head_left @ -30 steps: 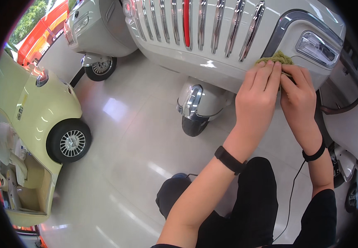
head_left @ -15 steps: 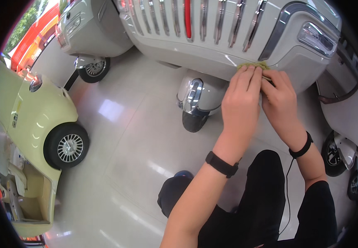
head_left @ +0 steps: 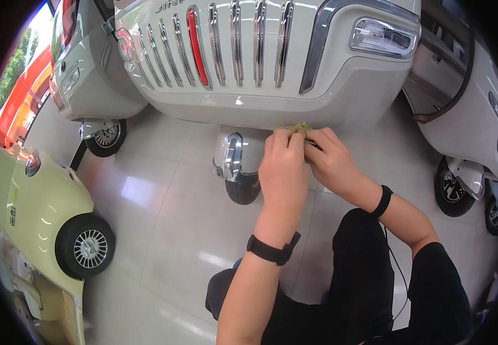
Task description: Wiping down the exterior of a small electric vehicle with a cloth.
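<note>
Between the fingers of both hands is a crumpled yellow-green cloth point(head_left: 301, 126), partly hidden by them. My left hand point(head_left: 284, 164) has its fingers bent over the cloth's left part. From the right, my right hand point(head_left: 330, 160) closes on the same cloth, its fingertips close to the left ones. Both hands are at the lower edge of a glossy light-grey vehicle front point(head_left: 249, 106); whether the cloth touches it I cannot tell. Chrome grille bars and one red bar point(head_left: 198, 49) run up the panel, with a headlight point(head_left: 384, 38) at its right.
Below the panel stands a front wheel with a chrome-trimmed fender point(head_left: 233, 155). A pale yellow vehicle point(head_left: 48, 190) with a black tyre point(head_left: 85, 245) is at the left. Another grey vehicle point(head_left: 96, 63) stands behind it, and a white one point(head_left: 485, 126) at the right. Underneath are shiny floor tiles point(head_left: 163, 230).
Both hands and the cloth have shifted left and lower in the picture, from the panel's lower corner trim to its bottom edge. The view has moved, showing more of the headlight side.
</note>
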`<state>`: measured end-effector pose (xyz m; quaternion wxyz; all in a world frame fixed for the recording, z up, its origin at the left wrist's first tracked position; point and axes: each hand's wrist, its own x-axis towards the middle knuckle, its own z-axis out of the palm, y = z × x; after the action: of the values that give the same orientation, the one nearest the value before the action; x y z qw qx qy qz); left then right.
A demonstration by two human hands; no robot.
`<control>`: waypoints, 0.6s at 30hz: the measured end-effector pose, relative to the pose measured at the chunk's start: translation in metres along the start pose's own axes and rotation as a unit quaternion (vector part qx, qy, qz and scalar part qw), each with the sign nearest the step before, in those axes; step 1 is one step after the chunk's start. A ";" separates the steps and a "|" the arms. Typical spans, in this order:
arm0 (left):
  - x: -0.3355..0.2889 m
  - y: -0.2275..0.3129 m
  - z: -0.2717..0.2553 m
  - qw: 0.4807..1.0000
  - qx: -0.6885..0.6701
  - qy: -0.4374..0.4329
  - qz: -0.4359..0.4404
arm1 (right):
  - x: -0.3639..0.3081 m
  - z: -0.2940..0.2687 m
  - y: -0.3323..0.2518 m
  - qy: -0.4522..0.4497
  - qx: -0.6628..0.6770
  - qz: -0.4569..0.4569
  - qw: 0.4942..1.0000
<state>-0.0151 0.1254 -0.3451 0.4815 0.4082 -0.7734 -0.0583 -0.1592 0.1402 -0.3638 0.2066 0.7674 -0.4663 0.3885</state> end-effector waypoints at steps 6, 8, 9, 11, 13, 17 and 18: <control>0.006 0.021 0.000 0.999 -0.023 0.024 0.042 | 0.003 -0.028 0.012 0.041 0.006 -0.021 0.999; 0.009 0.026 0.003 0.996 -0.037 0.053 0.061 | 0.010 -0.039 0.014 0.059 -0.004 -0.034 0.998; 0.010 0.027 0.005 0.992 -0.042 0.080 0.083 | 0.014 -0.044 0.015 0.076 -0.014 -0.041 0.996; 0.013 0.030 0.010 0.988 -0.047 0.105 0.104 | 0.017 -0.050 0.020 0.091 -0.022 -0.047 0.994; 0.015 0.031 0.011 0.983 -0.070 0.123 0.115 | 0.020 -0.051 0.023 0.120 -0.039 -0.059 0.990; 0.014 0.034 0.026 0.985 -0.091 0.103 0.100 | 0.007 -0.040 0.032 0.112 -0.040 -0.027 0.992; 0.015 0.034 0.026 0.985 -0.093 0.106 0.102 | 0.004 -0.036 0.033 0.124 -0.043 -0.023 0.991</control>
<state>-0.0583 0.1298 -0.3316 0.6000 0.2841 -0.7469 -0.0368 -0.2015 0.1463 -0.3401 0.3047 0.7143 -0.4351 0.4558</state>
